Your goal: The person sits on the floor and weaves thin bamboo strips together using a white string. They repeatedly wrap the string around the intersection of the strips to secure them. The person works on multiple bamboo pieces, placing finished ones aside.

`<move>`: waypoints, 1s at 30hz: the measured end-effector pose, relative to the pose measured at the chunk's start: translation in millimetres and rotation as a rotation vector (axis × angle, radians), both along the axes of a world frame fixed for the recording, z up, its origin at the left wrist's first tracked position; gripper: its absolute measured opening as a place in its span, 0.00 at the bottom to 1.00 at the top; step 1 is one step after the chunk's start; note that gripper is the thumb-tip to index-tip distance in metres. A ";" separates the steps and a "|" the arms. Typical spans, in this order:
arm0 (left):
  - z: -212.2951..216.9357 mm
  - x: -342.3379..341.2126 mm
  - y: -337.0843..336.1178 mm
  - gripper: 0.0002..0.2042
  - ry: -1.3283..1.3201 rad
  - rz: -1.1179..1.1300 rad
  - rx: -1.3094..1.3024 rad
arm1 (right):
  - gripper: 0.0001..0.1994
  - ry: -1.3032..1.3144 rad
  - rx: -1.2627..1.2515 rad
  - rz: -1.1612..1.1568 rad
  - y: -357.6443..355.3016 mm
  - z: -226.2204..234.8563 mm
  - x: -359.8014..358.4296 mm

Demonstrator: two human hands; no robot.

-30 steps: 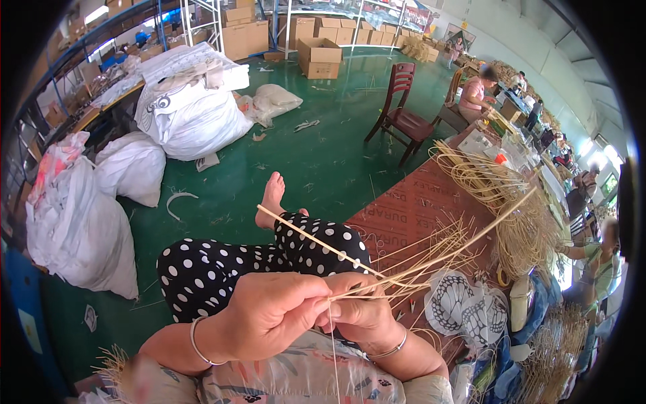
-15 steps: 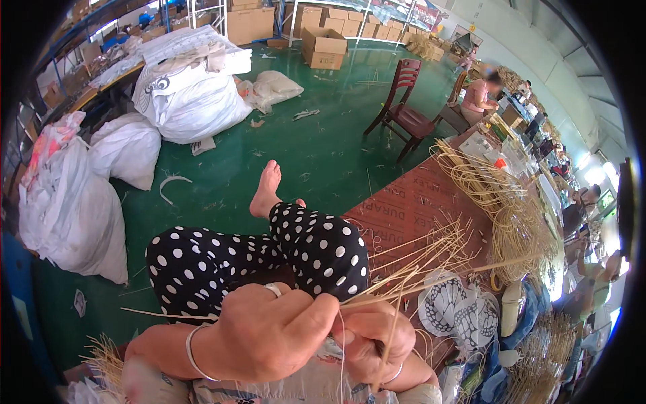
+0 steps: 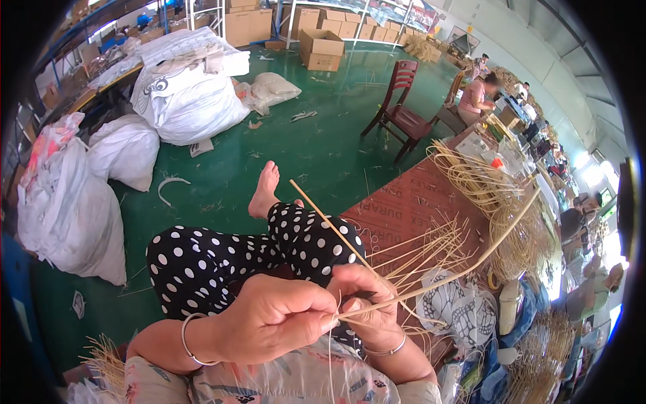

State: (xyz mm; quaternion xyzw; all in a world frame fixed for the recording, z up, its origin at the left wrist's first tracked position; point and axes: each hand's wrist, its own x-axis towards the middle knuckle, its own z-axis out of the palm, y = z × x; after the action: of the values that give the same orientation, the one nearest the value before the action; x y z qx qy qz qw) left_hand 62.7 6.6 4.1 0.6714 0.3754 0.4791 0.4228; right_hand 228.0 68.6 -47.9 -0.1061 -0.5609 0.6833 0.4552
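Note:
My left hand (image 3: 272, 322) is closed, its thumb and forefinger pinching the near end of a long pale bamboo strip (image 3: 451, 277) that runs up to the right. A thin white thread (image 3: 330, 367) hangs from this pinch over my lap. Right beside it, my right hand (image 3: 371, 311) is closed on the strips, thumb and fingers around the place where they meet. A second, thinner strip (image 3: 323, 217) slants from there up and left across my knee. How the strips and thread join is hidden between the fingers.
Beside me on the right, a reddish-brown board (image 3: 397, 209) bears loose strips (image 3: 437, 246), coiled strips (image 3: 515, 222) and a butterfly-patterned sheet (image 3: 461, 306). A wooden chair (image 3: 406, 114) stands ahead; white sacks (image 3: 74, 209) fill the left. A person in pink (image 3: 473, 101) sits farther off.
My right hand has turned, its fingers now higher. One strip has swung to point up-left over my knee, and the long strip angles more steeply upward. The strip end left of my left hand no longer shows.

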 end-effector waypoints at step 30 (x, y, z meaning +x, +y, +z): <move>4.8 -53.7 -57.2 0.05 -0.266 1.037 0.594 | 0.14 0.551 0.928 0.973 -23.7 108.4 73.3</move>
State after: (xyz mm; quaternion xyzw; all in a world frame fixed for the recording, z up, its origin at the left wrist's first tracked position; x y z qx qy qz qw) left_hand 9.0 -50.6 8.9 0.4248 0.4479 0.7862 -0.0275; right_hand 301.3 44.9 60.5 0.5354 -0.6417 0.5020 0.2226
